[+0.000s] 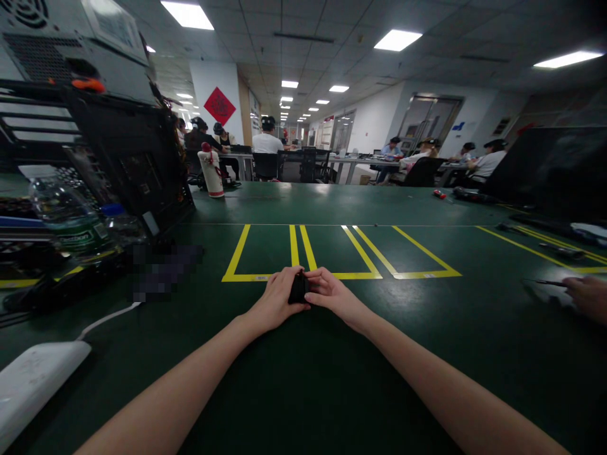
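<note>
Fingers (318, 297) hold a black object (298, 289) — boxy, perhaps.

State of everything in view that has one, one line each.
Small black object: in both hands; open or closed, cannot tell.
Left hand: closed on it.
Right hand: closed on its other side.
Other person's hand: holding a thin tool.
Ceiling lights: lit.
Blue-capped bottle: cap on.
Red-topped white cylinder: upright.
White cable: joined to white box.
Yellow tape: stuck flat on green tabletop.

Green tabletop (313, 385) is stretching forward | yellow tape (237, 253) is marking outlines | white-and-red cylinder (212, 172) is standing far left | white corded block (40, 388) is lying near left
</note>
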`<state>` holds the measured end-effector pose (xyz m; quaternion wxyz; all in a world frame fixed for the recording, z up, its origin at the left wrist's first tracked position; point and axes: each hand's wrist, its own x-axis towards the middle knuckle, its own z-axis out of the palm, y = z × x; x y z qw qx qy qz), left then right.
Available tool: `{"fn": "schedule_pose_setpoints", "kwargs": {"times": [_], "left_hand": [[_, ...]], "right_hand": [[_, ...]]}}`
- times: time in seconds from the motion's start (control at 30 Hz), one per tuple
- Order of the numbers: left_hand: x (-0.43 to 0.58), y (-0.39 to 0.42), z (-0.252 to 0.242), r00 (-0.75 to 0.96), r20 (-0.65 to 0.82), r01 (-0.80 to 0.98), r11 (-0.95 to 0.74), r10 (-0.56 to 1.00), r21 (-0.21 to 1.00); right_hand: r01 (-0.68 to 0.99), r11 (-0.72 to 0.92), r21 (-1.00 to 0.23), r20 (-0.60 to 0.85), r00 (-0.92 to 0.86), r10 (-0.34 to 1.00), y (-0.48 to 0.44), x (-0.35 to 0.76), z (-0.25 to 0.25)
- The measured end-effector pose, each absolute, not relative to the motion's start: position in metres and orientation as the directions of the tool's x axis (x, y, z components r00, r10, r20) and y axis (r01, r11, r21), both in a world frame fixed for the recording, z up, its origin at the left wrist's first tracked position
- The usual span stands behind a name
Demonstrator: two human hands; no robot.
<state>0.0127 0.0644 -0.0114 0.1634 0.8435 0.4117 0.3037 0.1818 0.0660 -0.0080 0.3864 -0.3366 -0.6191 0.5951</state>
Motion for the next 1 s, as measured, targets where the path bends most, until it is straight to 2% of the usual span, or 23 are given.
{"fn": "schedule_pose_setpoints", "kwargs": {"times": [0.17,0.33,0.5,0.77,0.9,1.0], "left_hand": [[0.0124,0.0631,-0.01,0.474,0.37,0.591,-0.6,0.799,0.539],[0.0118,0.0633,-0.0104,0.482,0.381,0.581,-0.613,0.789,0.535],[0.0118,0.0633,-0.0105,0.475,0.374,0.59,-0.603,0.797,0.536],[0.0123,0.0636,-0.0112,0.48,0.399,0.576,-0.623,0.782,0.528],[0.0123,0.065,-0.0135,0.474,0.383,0.59,-0.609,0.793,0.53],[0.0123,0.0652,-0.0141,0.469,0.391,0.592,-0.611,0.792,0.525]], "right_hand": [[0.013,0.066,-0.998,0.055,-0.4,0.915,0.0662,0.18,-0.0104],[0.04,0.06,-0.997,0.039,-0.399,0.916,0.0692,0.1809,-0.0121],[-0.017,0.04,-0.999,0.043,-0.48,0.876,0.0664,0.1834,-0.0069],[0.004,0.068,-0.998,0.061,-0.409,0.91,0.0676,0.1807,-0.0117],[0.035,0.048,-0.998,0.029,-0.423,0.906,0.0674,0.1819,-0.0088],[-0.027,0.044,-0.999,0.052,-0.478,0.877,0.0661,0.1827,-0.0055]]}}
